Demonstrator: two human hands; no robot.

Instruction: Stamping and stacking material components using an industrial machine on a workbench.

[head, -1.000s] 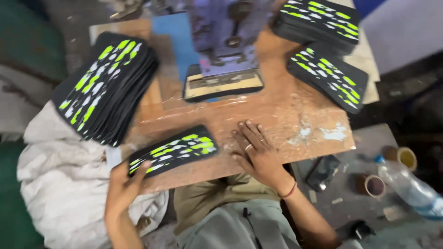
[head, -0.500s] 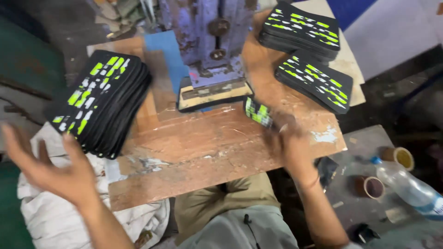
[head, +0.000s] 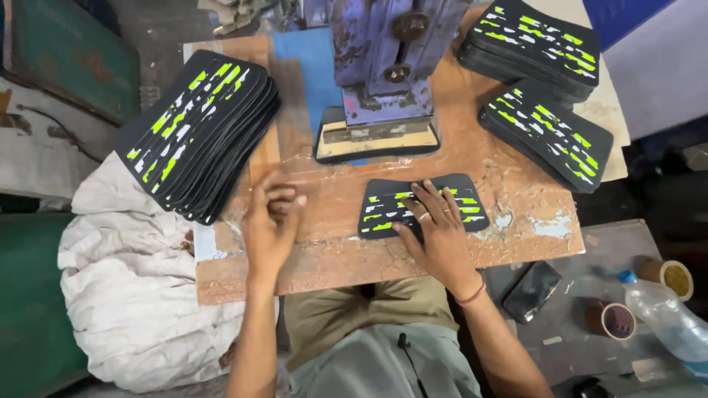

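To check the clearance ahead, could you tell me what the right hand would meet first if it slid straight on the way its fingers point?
The right hand lies flat on the black patterned piece, fingers pointing toward the press. Going straight on, it would probably meet the press base plate first.

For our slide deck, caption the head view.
Right hand flat on a black-and-green panel; left hand rests on the wooden board.

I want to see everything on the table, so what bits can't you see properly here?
Head view only:
- Black piece with green stripes: its near middle is hidden under the right hand.
- Blue machine: its top is cut off by the upper edge.
- Plastic bottle: partly cut off by the right edge.
- Left hand: whether it holds anything cannot be told.
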